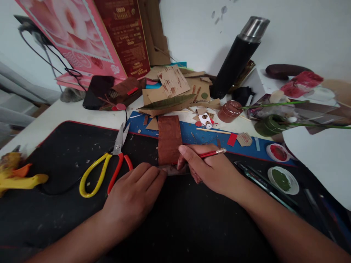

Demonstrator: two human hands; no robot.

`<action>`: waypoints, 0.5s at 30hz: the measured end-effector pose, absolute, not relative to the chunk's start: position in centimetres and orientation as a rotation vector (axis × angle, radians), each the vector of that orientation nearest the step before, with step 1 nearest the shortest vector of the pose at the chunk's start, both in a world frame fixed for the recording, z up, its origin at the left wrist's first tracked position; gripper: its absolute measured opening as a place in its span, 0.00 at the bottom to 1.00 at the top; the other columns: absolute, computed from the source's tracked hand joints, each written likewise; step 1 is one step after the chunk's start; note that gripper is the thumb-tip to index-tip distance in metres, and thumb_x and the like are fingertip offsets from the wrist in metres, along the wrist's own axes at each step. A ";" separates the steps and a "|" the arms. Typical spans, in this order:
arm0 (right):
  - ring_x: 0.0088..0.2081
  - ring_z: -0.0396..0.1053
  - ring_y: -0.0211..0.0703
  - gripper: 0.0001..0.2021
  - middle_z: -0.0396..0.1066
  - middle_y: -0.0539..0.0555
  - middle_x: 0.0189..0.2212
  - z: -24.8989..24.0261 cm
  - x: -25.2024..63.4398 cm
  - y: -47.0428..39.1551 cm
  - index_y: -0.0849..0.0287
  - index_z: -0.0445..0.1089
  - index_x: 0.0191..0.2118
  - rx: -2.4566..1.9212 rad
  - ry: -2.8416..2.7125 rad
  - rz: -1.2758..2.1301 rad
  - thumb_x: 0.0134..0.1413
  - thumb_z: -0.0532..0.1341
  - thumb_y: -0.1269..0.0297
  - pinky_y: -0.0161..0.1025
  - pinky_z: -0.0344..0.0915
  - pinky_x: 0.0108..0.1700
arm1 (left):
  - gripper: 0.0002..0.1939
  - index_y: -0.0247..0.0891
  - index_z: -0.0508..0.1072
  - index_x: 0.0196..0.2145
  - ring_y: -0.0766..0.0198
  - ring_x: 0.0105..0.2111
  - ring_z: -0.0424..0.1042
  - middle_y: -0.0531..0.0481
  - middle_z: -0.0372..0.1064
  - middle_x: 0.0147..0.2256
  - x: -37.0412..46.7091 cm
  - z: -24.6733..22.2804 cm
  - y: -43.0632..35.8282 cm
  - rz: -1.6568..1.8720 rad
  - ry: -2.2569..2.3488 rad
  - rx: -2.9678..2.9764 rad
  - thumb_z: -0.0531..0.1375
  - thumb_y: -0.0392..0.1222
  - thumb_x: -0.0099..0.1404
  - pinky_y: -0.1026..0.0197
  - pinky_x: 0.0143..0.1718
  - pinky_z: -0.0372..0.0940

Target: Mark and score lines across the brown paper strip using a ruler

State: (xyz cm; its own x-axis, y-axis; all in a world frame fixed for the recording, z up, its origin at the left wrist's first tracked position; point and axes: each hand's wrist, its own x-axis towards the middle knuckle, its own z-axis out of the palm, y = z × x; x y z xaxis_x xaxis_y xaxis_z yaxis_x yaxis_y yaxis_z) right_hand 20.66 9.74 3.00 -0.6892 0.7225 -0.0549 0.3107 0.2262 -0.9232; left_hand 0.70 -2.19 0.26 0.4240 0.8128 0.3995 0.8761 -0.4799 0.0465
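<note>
A brown-painted rectangular piece of cardboard lies on the black mat in front of me. Across its near edge sits a see-through strip that looks like a ruler. My left hand is closed, its curled fingertips pressing on the ruler's left end. In my right hand is a red pencil, eraser end pointing up to the right. The pencil's tip is hidden behind my fingers, which are at the ruler and the cardboard's edge. Scissors with yellow and red handles lie open left of the cardboard.
Behind the cardboard are cardboard scraps and a jar of brown paint. A black thermos stands at the back. To the right are a lid of green paint and a green paint jar. A yellow glue gun lies far left.
</note>
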 end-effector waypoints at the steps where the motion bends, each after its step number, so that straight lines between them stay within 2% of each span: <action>1: 0.18 0.64 0.34 0.25 0.63 0.43 0.13 3.0 20.6 9.7 0.57 0.75 0.31 -0.947 -2.116 1.460 0.75 0.52 0.50 0.37 0.64 0.32 | 0.13 0.30 0.75 0.44 0.56 0.33 0.68 0.45 0.74 0.35 0.7 0.2 -2.2 -0.565 -1.499 -2.504 0.50 0.31 0.77 0.55 0.29 0.64; 8: 0.18 0.63 0.33 0.23 0.64 0.42 0.14 2.9 20.3 9.2 0.57 0.75 0.31 -0.890 -2.107 1.497 0.75 0.53 0.52 0.36 0.65 0.33 | 0.12 0.30 0.75 0.45 0.57 0.34 0.69 0.46 0.74 0.35 0.7 0.2 -2.2 -0.558 -1.498 -2.491 0.51 0.31 0.77 0.55 0.29 0.65; 15: 0.17 0.63 0.33 0.21 0.63 0.42 0.14 2.8 20.1 9.1 0.57 0.76 0.33 -0.829 -2.101 1.519 0.75 0.53 0.55 0.35 0.63 0.29 | 0.13 0.30 0.75 0.46 0.57 0.34 0.70 0.45 0.74 0.35 0.7 0.3 -2.2 -0.563 -1.491 -2.491 0.51 0.32 0.78 0.56 0.29 0.65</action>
State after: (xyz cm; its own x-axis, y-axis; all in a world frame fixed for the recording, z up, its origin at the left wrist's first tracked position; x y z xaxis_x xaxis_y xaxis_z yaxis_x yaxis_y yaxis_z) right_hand 20.11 9.12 2.76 -0.7356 0.6773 -0.0108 0.2227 0.2267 -0.9482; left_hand 0.72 -2.17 0.27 0.4241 0.8073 0.4104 0.8770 -0.4791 0.0363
